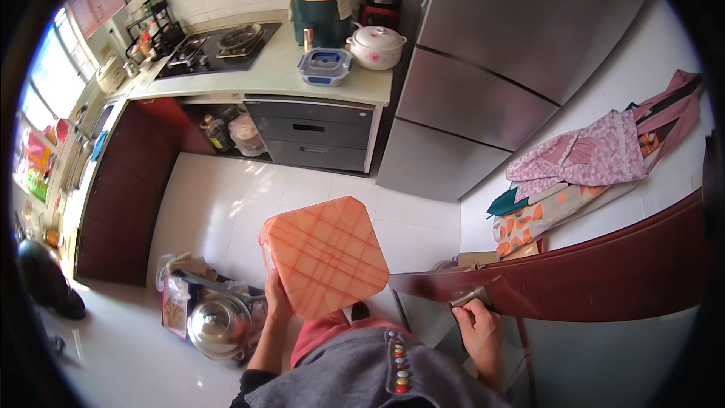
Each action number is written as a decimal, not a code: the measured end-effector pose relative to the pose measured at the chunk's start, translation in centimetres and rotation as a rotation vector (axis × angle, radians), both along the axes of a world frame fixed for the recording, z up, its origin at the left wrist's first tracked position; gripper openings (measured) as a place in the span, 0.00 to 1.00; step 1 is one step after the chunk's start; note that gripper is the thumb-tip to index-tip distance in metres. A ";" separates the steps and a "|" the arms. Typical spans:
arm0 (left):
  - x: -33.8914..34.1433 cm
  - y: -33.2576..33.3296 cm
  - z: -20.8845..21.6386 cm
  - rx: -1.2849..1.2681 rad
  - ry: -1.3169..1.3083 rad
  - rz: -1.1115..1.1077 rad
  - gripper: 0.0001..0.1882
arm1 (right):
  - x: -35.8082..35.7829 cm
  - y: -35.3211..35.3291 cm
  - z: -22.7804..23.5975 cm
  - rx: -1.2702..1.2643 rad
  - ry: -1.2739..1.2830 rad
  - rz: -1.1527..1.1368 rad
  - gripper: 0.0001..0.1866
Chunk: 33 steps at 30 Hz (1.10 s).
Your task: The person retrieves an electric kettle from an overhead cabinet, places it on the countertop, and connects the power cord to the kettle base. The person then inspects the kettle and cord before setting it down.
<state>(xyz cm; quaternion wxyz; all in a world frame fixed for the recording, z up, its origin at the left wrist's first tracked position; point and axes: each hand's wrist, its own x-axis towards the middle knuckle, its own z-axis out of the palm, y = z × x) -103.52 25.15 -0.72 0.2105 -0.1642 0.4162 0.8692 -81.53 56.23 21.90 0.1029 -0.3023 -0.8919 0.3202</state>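
Observation:
My left hand (277, 296) is closed on the left edge of an orange square box-like thing (330, 255) with cut corners and a plaid top. It hangs in front of my body, and its underside is hidden. With my right hand (481, 334) I grip the metal door handle (471, 297) of a dark red framed glass door (596, 276). The fingers of that hand are curled at the handle.
A steel pot (219, 325) and bags crowd the floor at lower left. Ahead stand the grey drawer cabinet (310, 136) and the tall fridge (468, 91). Aprons (574, 155) hang on the right wall. On the counter are a glass container (325, 66) and a white pot (376, 47).

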 end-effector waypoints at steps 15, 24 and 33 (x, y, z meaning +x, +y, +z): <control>-20.2 6.2 -5.9 -0.109 0.002 -0.438 0.20 | -9.6 -3.7 -0.7 0.239 0.066 -0.316 0.13; -23.3 15.8 -5.1 -0.282 0.020 -0.636 0.21 | -13.2 -1.5 -7.7 0.239 0.005 -0.331 0.21; -26.1 26.0 -5.7 -0.301 0.190 -1.055 0.21 | -15.0 0.3 -12.6 0.364 -0.268 -0.482 0.29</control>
